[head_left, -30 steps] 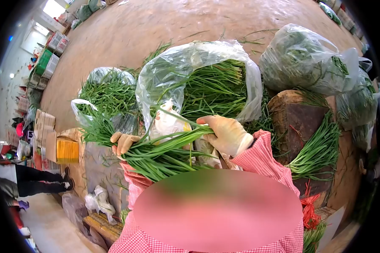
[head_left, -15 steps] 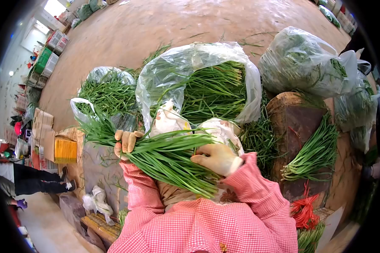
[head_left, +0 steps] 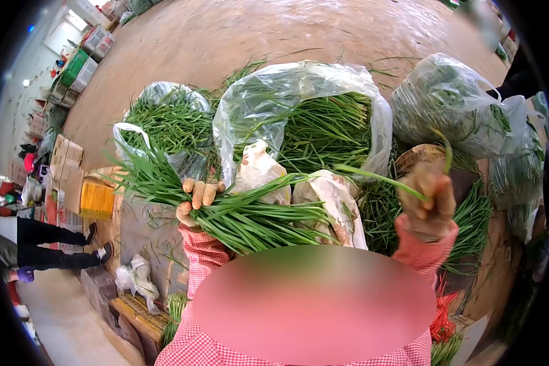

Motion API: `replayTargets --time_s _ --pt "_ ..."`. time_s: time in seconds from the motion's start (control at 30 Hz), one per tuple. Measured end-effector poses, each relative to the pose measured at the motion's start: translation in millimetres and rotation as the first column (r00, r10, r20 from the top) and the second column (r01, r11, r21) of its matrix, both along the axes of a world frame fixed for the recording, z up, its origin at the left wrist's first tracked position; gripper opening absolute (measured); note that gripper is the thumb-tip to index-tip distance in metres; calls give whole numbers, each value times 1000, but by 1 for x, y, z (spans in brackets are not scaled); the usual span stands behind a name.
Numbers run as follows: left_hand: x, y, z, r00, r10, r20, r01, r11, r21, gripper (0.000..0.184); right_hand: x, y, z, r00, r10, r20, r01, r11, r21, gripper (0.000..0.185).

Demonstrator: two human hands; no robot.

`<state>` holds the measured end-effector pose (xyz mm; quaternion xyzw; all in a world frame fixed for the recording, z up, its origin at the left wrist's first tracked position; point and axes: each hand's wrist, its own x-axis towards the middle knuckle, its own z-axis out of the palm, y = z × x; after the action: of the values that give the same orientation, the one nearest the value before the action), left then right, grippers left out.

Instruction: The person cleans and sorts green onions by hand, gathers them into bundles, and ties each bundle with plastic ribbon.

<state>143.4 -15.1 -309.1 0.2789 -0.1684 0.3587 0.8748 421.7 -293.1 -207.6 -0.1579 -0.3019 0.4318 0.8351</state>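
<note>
My left hand [head_left: 200, 196], in a tan glove, is wrapped round a thick bunch of green garlic chives [head_left: 259, 222] that lies sideways above my lap. Its leafy ends spread to the left, the stalk ends to the right. Raised off to the right, my gloved right hand [head_left: 427, 198] is smeared by motion, its fingers closed on a loose chive leaf [head_left: 387, 180]. Just beyond my knees a large clear plastic bag [head_left: 250, 104] gapes open, with more chives inside. A finished-looking pile of chives [head_left: 473, 226] lies on a block beside my right hand.
A smaller bag of chive trimmings [head_left: 171, 125] sits at the left. Stuffed plastic bags [head_left: 451, 104] stand at the right. Red ties [head_left: 443, 317] hang at the lower right. Near a yellow-sided box [head_left: 96, 198], a person's legs [head_left: 55, 241] show at the left.
My right hand has left the stalk end of the bunch and swung right and up, with a loose leaf in it. My left hand keeps its hold. The view has shifted slightly.
</note>
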Motion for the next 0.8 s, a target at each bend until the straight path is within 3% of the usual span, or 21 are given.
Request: replayTargets --time_s 0.03,0.07,0.1,0.13,0.17,0.2,0.23,0.27,0.3,0.33,0.4,0.47,0.5,0.57,0.6,0.63,0.67,0.7,0.73,0.77,0.8 --pt "0 0 -1 1000 10 2 -10 1000 -3 29 7 -17 0 940 -71 334 229 858 -461 15" --pt "1 -1 -1 1000 26 6 -26 1000 -8 29 5 -31 -1 778 45 627 530 490 -692 16" --pt "1 -2 -1 999 42 7 -42 999 -15 28 -8 -29 -15 294 266 918 902 242 -359 17" --pt "3 -2 1 998 66 -10 -66 998 8 29 -18 -25 -19 -171 553 815 965 261 25 20" --pt "3 -3 1 997 70 -18 -70 998 -10 29 -43 -14 -21 57 349 935 936 308 -172 24" --pt "3 -4 1 997 74 -27 -75 997 -28 29 -69 -3 -22 306 290 907 825 394 -404 28" --pt "4 -5 2 997 72 -32 -73 997 -27 29 -95 12 -15 369 302 879 690 544 -477 29" --pt "4 -5 3 996 72 -54 -74 997 -21 28 -116 29 -25 230 253 940 641 687 -342 32" --pt "5 -4 6 995 71 -74 -72 997 -12 28 -133 45 -24 183 417 890 608 664 -436 32" --pt "4 -4 8 995 66 -75 -67 998 -3 28 -139 56 -28 237 452 860 580 645 -498 29" --pt "1 -5 11 990 78 -119 -77 997 14 29 -137 63 -51 338 223 914 597 700 -391 22" --pt "-3 -6 12 990 88 -112 -86 996 22 28 -121 52 -36 593 214 776 389 768 -509 20" --pt "-5 -5 9 993 102 -54 -103 994 -18 26 -109 42 -11 879 389 276 -6 587 -810 16" --pt "-10 3 4 991 128 42 -125 990 -70 21 -86 10 -11 954 95 285 113 764 -635 14" --pt "-13 8 1 986 141 85 -135 988 -74 20 -78 -4 -22 941 -226 254 320 839 -440 14" --pt "-16 11 0 983 155 102 -146 985 -95 19 -57 -22 -39 905 -332 267 394 891 -227 14" --pt "-19 13 -1 979 169 119 -155 981 -113 19 -42 -30 -31 895 -391 216 402 916 -7 19" --pt "-22 15 0 979 182 92 -172 979 -109 19 -25 -44 -32 953 -303 -11 302 945 123 21" --pt "-23 17 0 979 180 93 -169 979 -109 19 -7 -63 -34 981 -195 1 195 977 84 20" --pt "-23 18 0 982 167 92 -158 983 -95 19 -8 -67 -28 955 -169 244 269 841 -470 17" --pt "-23 19 1 984 155 91 -148 986 -81 19 -10 -71 -24 908 -4 420 386 405 -829 20"
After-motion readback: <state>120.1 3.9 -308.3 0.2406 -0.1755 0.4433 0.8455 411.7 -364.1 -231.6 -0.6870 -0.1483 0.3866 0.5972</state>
